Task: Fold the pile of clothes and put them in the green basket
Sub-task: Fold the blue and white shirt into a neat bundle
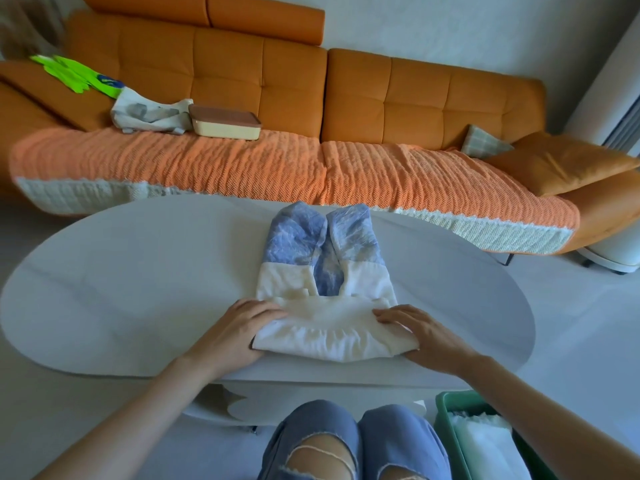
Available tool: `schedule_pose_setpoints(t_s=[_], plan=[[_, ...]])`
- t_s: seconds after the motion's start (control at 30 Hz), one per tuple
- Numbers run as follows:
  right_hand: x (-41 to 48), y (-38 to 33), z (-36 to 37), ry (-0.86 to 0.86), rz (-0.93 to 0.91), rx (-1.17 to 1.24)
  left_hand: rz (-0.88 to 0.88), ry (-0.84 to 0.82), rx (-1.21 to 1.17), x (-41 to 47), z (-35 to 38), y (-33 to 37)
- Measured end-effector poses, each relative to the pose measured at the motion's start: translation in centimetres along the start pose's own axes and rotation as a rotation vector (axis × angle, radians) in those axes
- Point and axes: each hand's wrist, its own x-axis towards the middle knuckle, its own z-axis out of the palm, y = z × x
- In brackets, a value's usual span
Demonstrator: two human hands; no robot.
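A blue and white garment (325, 271) lies on the white oval table (138, 271), its sides folded inward and its near white end turned up into a fold. My left hand (239, 332) grips the left end of that fold, fingers over the top of the cloth. My right hand (420, 332) grips the right end in the same way. The green basket (446, 417) stands on the floor at the lower right, by my right knee, with white folded cloth (481, 441) inside it.
An orange sofa (381, 98) with an orange throw runs behind the table. On it lie a bright green item (76, 76), a white and grey bag (149, 114), a lidded cream box (225, 123) and cushions (554, 162). My knees in torn jeans (346, 441) are below the table.
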Motion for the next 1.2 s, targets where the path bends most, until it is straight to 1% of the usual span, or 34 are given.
schedule_pose_setpoints(t_s=[0.07,0.17,0.2,0.23,0.3,0.33,0.37,0.43,0.53,0.57,0.6,0.67,0.7,0.73,0.77,0.8,0.83,0.87,0.9,0.93,1.0,1.07,1.1,1.13,1.2], plan=[[0.5,0.4,0.4,0.137,0.006,0.019,-0.037,0.086,-0.096,0.6,-0.1,0.5],[1.1,0.1,0.3,0.281,0.076,0.071,-0.043,0.261,-0.175,1.4,-0.5,0.7],[1.3,-0.6,-0.2,0.316,0.127,0.169,-0.100,0.307,-0.231,1.4,-0.8,0.8],[1.5,-1.7,-1.0,0.345,0.207,0.317,-0.205,0.335,-0.310,1.5,-1.3,1.0],[2.4,-3.8,-2.3,0.392,0.335,0.667,-0.413,0.366,-0.405,1.9,-2.5,1.7],[3.1,-4.4,-2.5,0.426,0.382,0.773,-0.497,0.392,-0.414,2.4,-2.7,2.0],[3.8,-4.6,-2.5,0.449,0.434,0.797,-0.569,0.418,-0.429,3.1,-2.9,2.2],[5.3,-4.4,-1.7,0.451,0.557,0.702,-0.699,0.431,-0.466,4.4,-2.7,2.3],[6.4,-3.7,0.5,0.325,0.774,0.358,-0.877,0.328,-0.458,5.4,-1.3,1.8],[6.4,-3.7,1.2,0.293,0.828,0.257,-0.910,0.294,-0.458,5.3,-0.9,1.9],[6.3,-3.7,1.7,0.280,0.860,0.201,-0.911,0.273,-0.462,5.1,-0.8,2.1],[6.1,-4.3,1.7,0.304,0.828,0.200,-0.826,0.268,-0.400,4.6,-0.9,2.8],[5.9,-4.6,1.4,0.344,0.747,0.188,-0.752,0.286,-0.300,4.2,-1.1,3.2],[5.5,-4.6,1.2,0.382,0.615,0.141,-0.646,0.326,-0.166,3.8,-1.0,3.3],[5.1,-4.5,0.9,0.374,0.461,0.079,-0.517,0.377,-0.028,3.4,-0.8,3.3],[4.7,-4.3,0.6,0.302,0.318,0.040,-0.368,0.396,0.078,3.0,-0.8,3.2],[4.2,-4.1,0.5,0.163,0.209,0.022,-0.226,0.347,0.140,2.7,-0.6,2.8],[3.8,-4.0,0.7,0.000,0.145,0.016,-0.125,0.241,0.152,2.4,-0.4,2.3],[3.3,-3.9,1.0,-0.128,0.114,0.002,-0.080,0.102,0.120,2.2,0.0,1.8],[3.1,-3.8,1.3,-0.200,0.096,-0.016,-0.075,-0.010,0.074,2.0,0.3,1.5],[3.1,-4.1,0.8,-0.257,0.111,0.050,-0.117,-0.109,0.007,1.8,0.7,0.9],[3.2,-3.9,-0.9,-0.285,0.197,0.211,-0.151,-0.191,0.010,2.1,-0.2,0.4],[3.0,-3.4,-1.8,-0.288,0.218,0.245,-0.135,-0.220,0.037,2.1,-0.9,0.1],[2.7,-2.8,-2.5,-0.289,0.188,0.193,-0.103,-0.229,0.080,2.0,-1.7,-0.5],[2.4,-1.3,-2.9,-0.343,0.056,-0.025,-0.049,-0.281,0.155,1.6,-2.9,-1.8]])
